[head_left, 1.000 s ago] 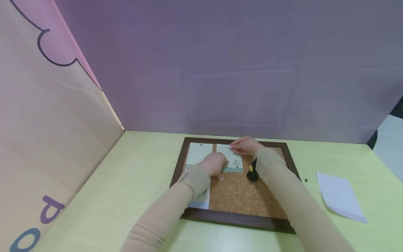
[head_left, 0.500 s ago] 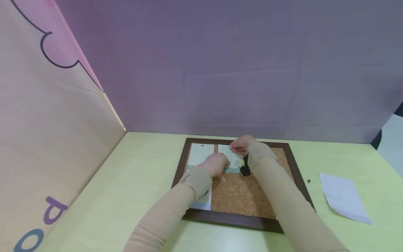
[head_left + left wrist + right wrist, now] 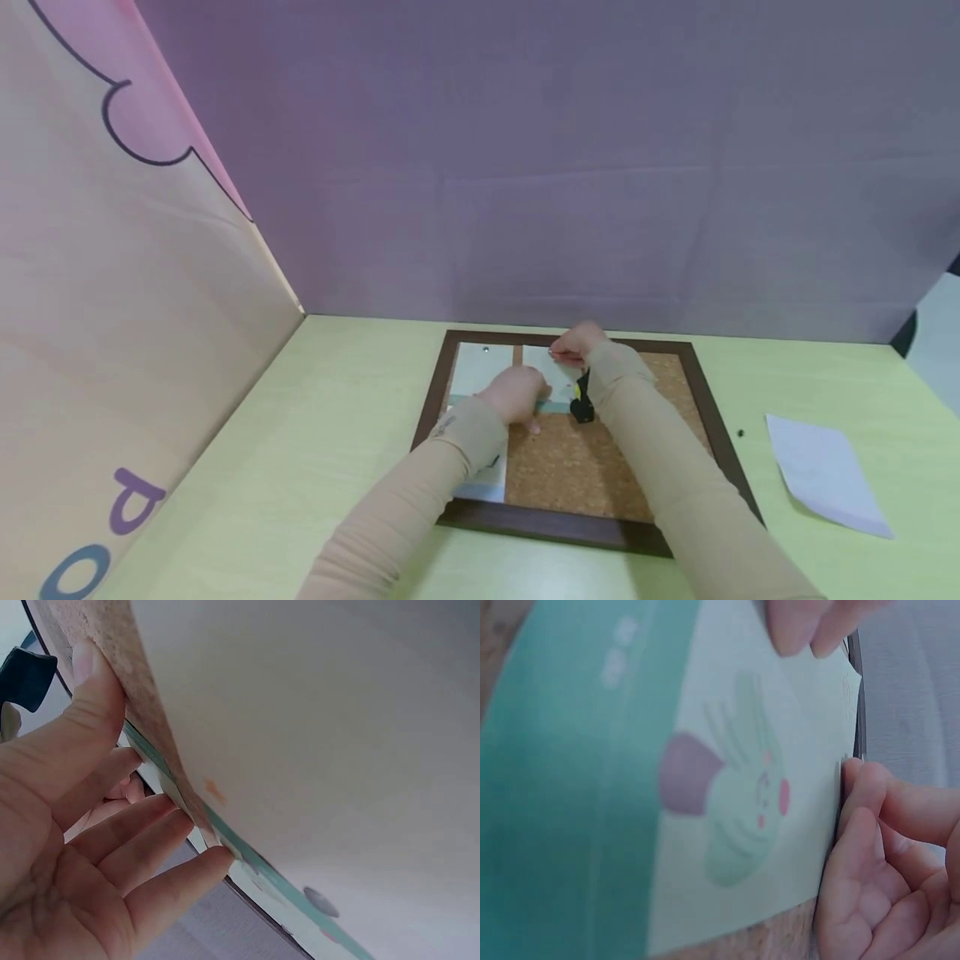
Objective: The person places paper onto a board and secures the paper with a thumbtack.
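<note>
A cork board [image 3: 585, 462] in a dark brown frame lies on the table. Near its far edge is a pale paper sheet [image 3: 535, 358] with a green strip and a cartoon plant in a purple pot. My left hand [image 3: 513, 394] rests on this sheet, fingers nearly straight, with the thumb down on the cork in the left wrist view. At the sheet's far edge my right hand [image 3: 577, 342] pinches a small silver thumbtack [image 3: 551, 351] between thumb and finger. Another sheet [image 3: 480, 367], with a tack [image 3: 486, 349] at its top, is to the left.
A further sheet [image 3: 487, 479] lies at the board's near left, partly under the left sleeve. Right of the board are a small dark tack-like piece [image 3: 741, 432] and a loose white sheet [image 3: 828, 471]. A purple cloth wall [image 3: 562, 167] rises behind the table.
My right forearm has swung left and its wrist turned, while the fingertips stay at the sheet's far edge. The left hand holds its place; the whole view has shifted slightly.
</note>
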`<state>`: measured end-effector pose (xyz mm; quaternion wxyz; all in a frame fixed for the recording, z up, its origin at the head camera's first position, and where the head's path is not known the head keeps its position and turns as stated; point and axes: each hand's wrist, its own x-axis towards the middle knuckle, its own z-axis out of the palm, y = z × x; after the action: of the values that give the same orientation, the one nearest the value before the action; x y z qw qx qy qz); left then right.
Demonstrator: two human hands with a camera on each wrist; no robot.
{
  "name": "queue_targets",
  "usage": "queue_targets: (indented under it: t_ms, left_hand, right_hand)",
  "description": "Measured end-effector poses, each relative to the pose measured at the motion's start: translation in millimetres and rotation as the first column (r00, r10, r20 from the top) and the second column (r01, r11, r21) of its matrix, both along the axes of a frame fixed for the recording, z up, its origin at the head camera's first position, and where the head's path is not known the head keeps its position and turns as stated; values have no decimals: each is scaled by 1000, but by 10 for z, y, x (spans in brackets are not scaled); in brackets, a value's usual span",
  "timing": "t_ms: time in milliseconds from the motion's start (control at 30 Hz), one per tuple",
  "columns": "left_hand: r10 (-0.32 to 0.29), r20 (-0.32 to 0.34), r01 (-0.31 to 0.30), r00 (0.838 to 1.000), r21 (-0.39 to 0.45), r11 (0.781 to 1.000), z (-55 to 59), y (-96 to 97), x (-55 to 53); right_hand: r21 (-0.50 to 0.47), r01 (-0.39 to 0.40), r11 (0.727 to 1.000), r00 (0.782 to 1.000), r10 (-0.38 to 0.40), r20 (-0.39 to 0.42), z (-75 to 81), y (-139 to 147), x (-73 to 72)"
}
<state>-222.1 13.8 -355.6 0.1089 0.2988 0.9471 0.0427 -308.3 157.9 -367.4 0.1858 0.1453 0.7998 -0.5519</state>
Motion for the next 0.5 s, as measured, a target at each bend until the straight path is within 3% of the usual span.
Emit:
queue_targets:
  t_ms: [500]
  left_hand:
    - [-7,-13,7,1000,-9,1000,-41,-9,-23]
  right_hand:
    - [41,1,999,1000,0,-11,-44,-27,-28]
